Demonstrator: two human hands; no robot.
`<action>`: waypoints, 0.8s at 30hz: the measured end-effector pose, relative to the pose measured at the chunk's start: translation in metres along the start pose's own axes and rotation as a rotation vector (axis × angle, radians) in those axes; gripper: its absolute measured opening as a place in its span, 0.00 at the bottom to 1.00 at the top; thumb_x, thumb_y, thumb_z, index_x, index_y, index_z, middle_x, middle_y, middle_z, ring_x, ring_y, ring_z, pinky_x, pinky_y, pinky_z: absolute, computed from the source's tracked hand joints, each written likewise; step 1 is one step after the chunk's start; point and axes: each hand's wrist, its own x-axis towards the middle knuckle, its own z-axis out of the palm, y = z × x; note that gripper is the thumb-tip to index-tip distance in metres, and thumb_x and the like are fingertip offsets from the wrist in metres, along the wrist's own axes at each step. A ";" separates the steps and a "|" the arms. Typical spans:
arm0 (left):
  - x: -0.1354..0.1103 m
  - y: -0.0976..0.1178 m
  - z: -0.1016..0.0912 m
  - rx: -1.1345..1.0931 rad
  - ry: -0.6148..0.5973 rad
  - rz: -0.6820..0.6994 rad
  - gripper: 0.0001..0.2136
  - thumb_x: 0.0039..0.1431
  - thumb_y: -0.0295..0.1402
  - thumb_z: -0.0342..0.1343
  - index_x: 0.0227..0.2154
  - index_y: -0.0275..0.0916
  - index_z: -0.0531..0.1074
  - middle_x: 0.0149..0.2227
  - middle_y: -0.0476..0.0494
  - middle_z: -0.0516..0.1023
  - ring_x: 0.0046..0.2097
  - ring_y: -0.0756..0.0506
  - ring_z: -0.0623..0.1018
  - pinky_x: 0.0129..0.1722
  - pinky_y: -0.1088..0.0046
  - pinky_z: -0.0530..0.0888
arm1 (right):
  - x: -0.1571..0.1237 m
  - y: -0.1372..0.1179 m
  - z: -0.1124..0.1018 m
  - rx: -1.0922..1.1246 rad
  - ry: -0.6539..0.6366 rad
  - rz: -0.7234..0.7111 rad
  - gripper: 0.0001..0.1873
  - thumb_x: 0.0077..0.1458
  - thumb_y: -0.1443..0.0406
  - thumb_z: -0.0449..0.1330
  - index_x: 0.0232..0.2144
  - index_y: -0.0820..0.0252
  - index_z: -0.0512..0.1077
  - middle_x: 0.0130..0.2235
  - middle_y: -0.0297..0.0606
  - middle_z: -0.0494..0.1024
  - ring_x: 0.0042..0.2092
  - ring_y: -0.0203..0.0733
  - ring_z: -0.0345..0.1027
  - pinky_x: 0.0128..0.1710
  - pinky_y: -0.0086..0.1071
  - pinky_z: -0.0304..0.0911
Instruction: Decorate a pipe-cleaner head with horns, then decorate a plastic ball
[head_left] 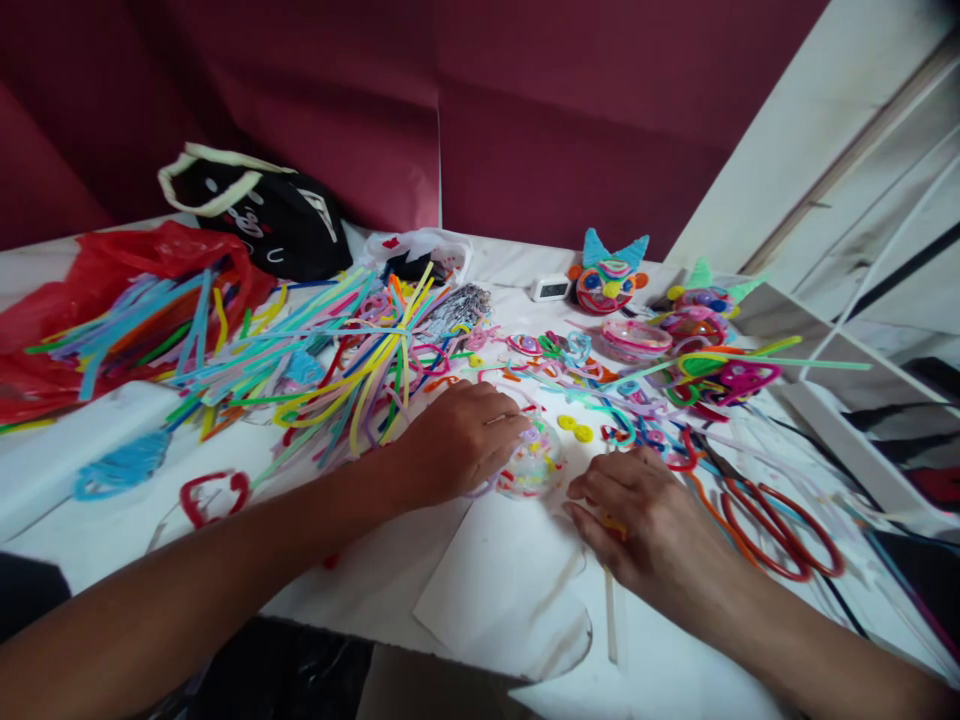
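Note:
My left hand is closed, its fingertips against the left side of a clear plastic ball dotted with colourful bits. The ball rests on the white table beside a sheet of white card. To its right, my right hand has its fingers pinched together over a small yellow-orange piece, whose kind I cannot make out. A thin pale stick lies below that hand. Two yellow discs sit just behind the ball.
Bundles of pipe cleaners cover the left, some in a red plastic bag. Scissors lie right of my right hand. At the back are a black bag, a small digital clock and a decorated ball with blue ears.

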 end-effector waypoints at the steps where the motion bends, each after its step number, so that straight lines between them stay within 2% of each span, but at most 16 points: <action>1: 0.000 0.002 -0.001 0.000 -0.021 0.004 0.13 0.66 0.32 0.46 0.47 0.35 0.73 0.45 0.39 0.78 0.47 0.43 0.74 0.48 0.62 0.69 | -0.002 0.001 0.000 -0.003 -0.005 0.002 0.13 0.62 0.68 0.51 0.34 0.61 0.76 0.32 0.40 0.74 0.36 0.46 0.68 0.42 0.43 0.56; 5: 0.000 0.009 -0.005 0.016 -0.076 0.037 0.15 0.66 0.33 0.47 0.51 0.34 0.71 0.52 0.39 0.76 0.50 0.42 0.73 0.49 0.61 0.68 | -0.008 0.004 -0.001 -0.027 0.013 0.006 0.12 0.61 0.69 0.52 0.34 0.60 0.76 0.32 0.39 0.74 0.37 0.46 0.68 0.43 0.43 0.56; 9: -0.004 0.013 -0.004 0.042 -0.057 0.056 0.15 0.66 0.34 0.49 0.51 0.33 0.71 0.53 0.42 0.77 0.50 0.41 0.71 0.47 0.61 0.68 | -0.016 0.006 -0.002 -0.033 0.015 0.009 0.13 0.62 0.68 0.51 0.33 0.60 0.76 0.31 0.39 0.74 0.36 0.46 0.68 0.41 0.43 0.56; 13: -0.005 0.015 -0.004 0.036 -0.053 0.040 0.16 0.66 0.34 0.48 0.52 0.33 0.71 0.53 0.44 0.77 0.53 0.40 0.70 0.50 0.61 0.66 | -0.021 0.009 -0.002 -0.041 0.022 0.009 0.13 0.62 0.68 0.51 0.34 0.60 0.76 0.32 0.39 0.75 0.37 0.47 0.69 0.43 0.45 0.58; 17: -0.004 0.015 -0.005 0.018 -0.104 0.005 0.16 0.66 0.35 0.49 0.52 0.35 0.71 0.54 0.43 0.76 0.55 0.39 0.70 0.52 0.58 0.65 | -0.016 0.017 -0.003 -0.029 0.018 0.022 0.12 0.61 0.67 0.52 0.37 0.61 0.76 0.35 0.42 0.76 0.40 0.48 0.70 0.42 0.45 0.61; 19: -0.004 0.016 -0.009 -0.001 -0.116 -0.013 0.16 0.65 0.35 0.49 0.53 0.35 0.70 0.55 0.41 0.75 0.55 0.38 0.70 0.54 0.57 0.64 | -0.007 0.024 -0.002 -0.016 0.028 0.036 0.12 0.60 0.66 0.54 0.42 0.63 0.75 0.40 0.46 0.76 0.43 0.50 0.71 0.43 0.44 0.63; 22: -0.007 0.022 -0.017 -0.039 -0.055 -0.113 0.17 0.64 0.33 0.49 0.54 0.35 0.69 0.55 0.37 0.74 0.56 0.38 0.70 0.56 0.56 0.64 | 0.011 0.031 -0.001 -0.017 0.016 0.049 0.22 0.57 0.64 0.58 0.52 0.67 0.71 0.50 0.51 0.75 0.50 0.55 0.68 0.48 0.47 0.64; 24: -0.013 0.031 -0.022 -0.102 0.020 -0.243 0.15 0.64 0.32 0.49 0.50 0.33 0.72 0.49 0.35 0.77 0.51 0.39 0.73 0.53 0.59 0.68 | 0.023 0.033 -0.001 -0.013 -0.038 0.031 0.31 0.54 0.63 0.61 0.58 0.69 0.66 0.55 0.54 0.72 0.55 0.57 0.64 0.53 0.49 0.61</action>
